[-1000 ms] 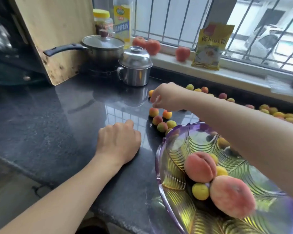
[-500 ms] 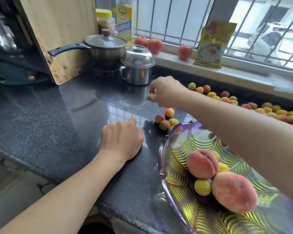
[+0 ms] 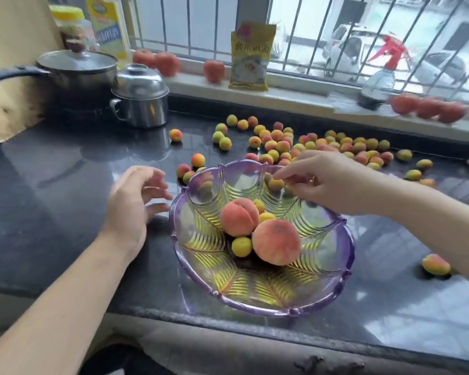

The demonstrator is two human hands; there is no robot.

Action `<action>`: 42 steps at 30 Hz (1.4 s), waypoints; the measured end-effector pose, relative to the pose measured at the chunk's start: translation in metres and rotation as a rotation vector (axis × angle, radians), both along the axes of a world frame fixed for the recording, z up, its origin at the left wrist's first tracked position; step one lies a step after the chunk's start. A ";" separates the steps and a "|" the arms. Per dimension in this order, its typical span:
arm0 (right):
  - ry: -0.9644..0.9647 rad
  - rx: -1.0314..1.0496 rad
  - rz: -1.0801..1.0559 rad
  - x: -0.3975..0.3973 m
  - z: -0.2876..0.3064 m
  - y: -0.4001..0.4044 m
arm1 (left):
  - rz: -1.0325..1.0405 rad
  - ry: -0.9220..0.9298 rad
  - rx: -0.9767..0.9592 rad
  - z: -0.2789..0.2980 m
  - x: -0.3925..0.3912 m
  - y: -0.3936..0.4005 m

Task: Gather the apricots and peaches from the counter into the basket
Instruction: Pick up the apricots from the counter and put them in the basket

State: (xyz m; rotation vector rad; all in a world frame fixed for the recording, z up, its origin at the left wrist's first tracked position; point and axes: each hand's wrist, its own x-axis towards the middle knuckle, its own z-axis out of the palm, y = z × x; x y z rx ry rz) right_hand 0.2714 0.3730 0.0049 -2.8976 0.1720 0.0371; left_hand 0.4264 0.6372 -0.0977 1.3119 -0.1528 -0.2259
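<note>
A purple glass basket (image 3: 347,239) sits on the dark counter. It holds two peaches (image 3: 238,217) (image 3: 276,242) and a few yellow apricots (image 3: 241,246). My right hand (image 3: 328,182) hovers over the basket's far side, its fingertips pinching a small apricot (image 3: 275,184), with another reddish one tucked under the fingers. My left hand (image 3: 136,204) is just left of the rim, fingers loosely spread and holding nothing. Several loose apricots (image 3: 282,146) lie heaped behind the basket. A few more apricots (image 3: 198,159) lie at its upper left, and one apricot (image 3: 436,264) sits alone at the right.
A lidded pot (image 3: 76,69) and a steel lidded mug (image 3: 141,96) stand at the back left beside a wooden board (image 3: 11,77). Tomatoes (image 3: 214,71), a yellow packet (image 3: 251,56) and a spray bottle (image 3: 377,85) line the window sill. The counter's front edge runs close below the basket.
My right hand came back from the apricots near the mug to over the basket, carrying fruit. My left hand lifted off the counter and spread its fingers. The view swung right.
</note>
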 end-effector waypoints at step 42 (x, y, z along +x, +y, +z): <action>-0.008 -0.188 0.155 0.157 0.002 0.038 | -0.232 -0.093 0.005 -0.026 -0.017 -0.013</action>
